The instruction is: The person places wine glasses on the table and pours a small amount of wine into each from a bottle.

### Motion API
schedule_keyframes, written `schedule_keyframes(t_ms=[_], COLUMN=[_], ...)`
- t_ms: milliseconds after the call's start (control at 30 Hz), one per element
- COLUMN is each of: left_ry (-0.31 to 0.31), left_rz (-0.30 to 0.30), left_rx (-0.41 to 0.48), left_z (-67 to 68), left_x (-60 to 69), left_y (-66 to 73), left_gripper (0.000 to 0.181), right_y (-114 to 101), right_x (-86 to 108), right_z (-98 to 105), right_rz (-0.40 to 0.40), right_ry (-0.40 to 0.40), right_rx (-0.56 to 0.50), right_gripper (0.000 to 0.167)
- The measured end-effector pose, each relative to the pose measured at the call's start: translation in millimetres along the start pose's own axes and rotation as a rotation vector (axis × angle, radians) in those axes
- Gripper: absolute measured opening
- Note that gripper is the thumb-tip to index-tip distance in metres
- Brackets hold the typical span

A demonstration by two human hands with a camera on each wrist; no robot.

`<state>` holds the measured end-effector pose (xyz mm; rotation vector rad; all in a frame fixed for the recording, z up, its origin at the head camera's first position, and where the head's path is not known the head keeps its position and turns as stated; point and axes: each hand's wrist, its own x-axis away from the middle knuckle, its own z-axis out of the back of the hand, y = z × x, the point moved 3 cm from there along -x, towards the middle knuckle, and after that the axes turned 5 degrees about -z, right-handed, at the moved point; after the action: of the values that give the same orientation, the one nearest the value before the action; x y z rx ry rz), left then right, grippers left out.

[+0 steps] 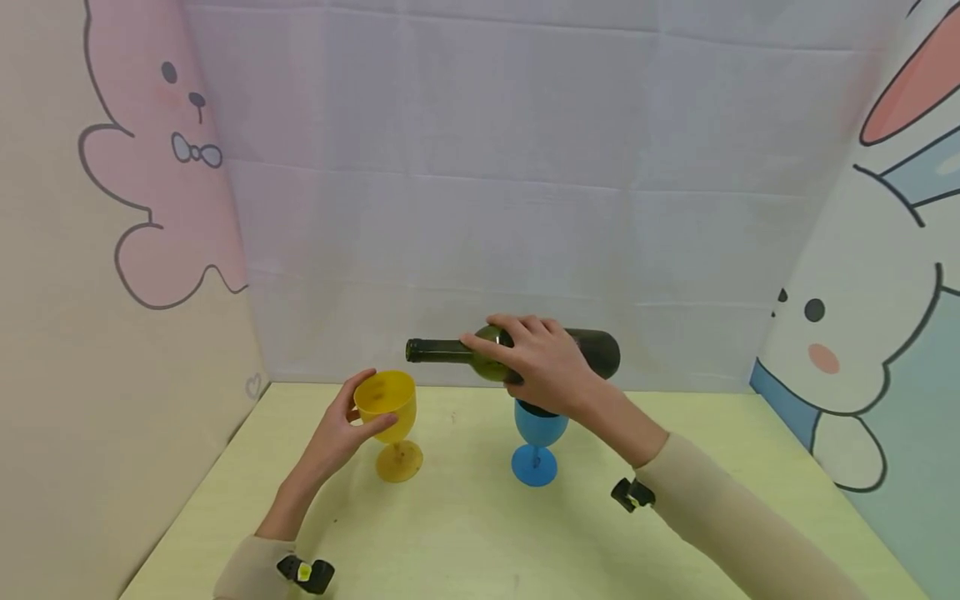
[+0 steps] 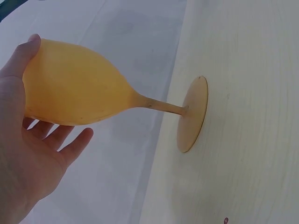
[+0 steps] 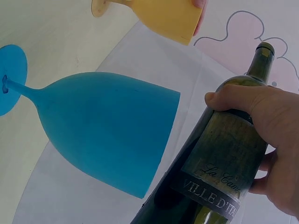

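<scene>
Left side: left hand (image 1: pixel 335 437) holds the bowl of the yellow goblet (image 1: pixel 405 410), thumb on the near side, fingers round the far side. Goblet upright, foot resting on the table (image 1: pixel 465 525). Brownish patches inside the bowl; can't tell whether that's liquid or marks.

Middle: wine bottle (image 3: pixel 212 151) is up off the table, lying about level, neck to the left. Its mouth is by the right edge of the yellow rim and higher than it; exact depth over the rim unclear. Mouth looks uncapped. No stream visible.

Right of middle: right hand (image 1: pixel 551 367) grips the bottle round its body and shoulder from above, thumb and fingers wrapped. Blue goblet (image 1: pixel 542 427) stands upright under the hand and bottle, nobody holding it. Its rim is partly covered in the head view, contents can't be told.

Progress, my read: looks like pouring work. Done: bottle lifted and turned, yellow goblet steadied, neck pointed its way. Left, probably: tipping the mouth lower and nearer over the yellow bowl, pouring, then righting the bottle and putting it down. Whether the blue goblet has had its share or is due one, can't say.
</scene>
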<state>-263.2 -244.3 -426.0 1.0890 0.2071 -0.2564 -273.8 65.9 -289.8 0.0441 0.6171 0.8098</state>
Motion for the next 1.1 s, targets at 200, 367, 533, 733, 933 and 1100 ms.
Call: schedule_keyframes(t_ms=[200,367,533,733,933,1100], left_ry=[0.003,0.003,0.008,0.009,0.003,0.010], left_rz=[-0.012,-0.006,-0.005,0.004,0.008,-0.005], left_rx=[-0.001,0.000,-0.007,-0.006,0.010,0.009], left_z=[0.1,-0.3,0.4,1.4,-0.1,-0.1], left_x=[-0.7,-1.4,-1.9,-1.3,-0.2,1.0], left_y=[1.0,1.7,2.0,2.4,1.6,0.1], left_gripper=[0.082,0.083,0.083,0.082,0.082,0.082], right_y=[-3.2,-4.7,-6.4,-8.7,-11.8,-15.1], right_x=[-4.1,-7.9,-12.7,-15.5,-16.0,-17.0], right_z=[-3.1,-6.9,-10.7,-15.5,-20.9,-23.2], right_rz=[0.012,0.019,0.040,0.063,0.060,0.065], right_ry=[-0.019,-0.042,-0.050,-0.053,-0.096,-0.115], right_rx=[0.012,0.021,0.067,0.087,0.099,0.117], right_gripper=[0.079,0.078,0.078,0.077,0.078,0.077])
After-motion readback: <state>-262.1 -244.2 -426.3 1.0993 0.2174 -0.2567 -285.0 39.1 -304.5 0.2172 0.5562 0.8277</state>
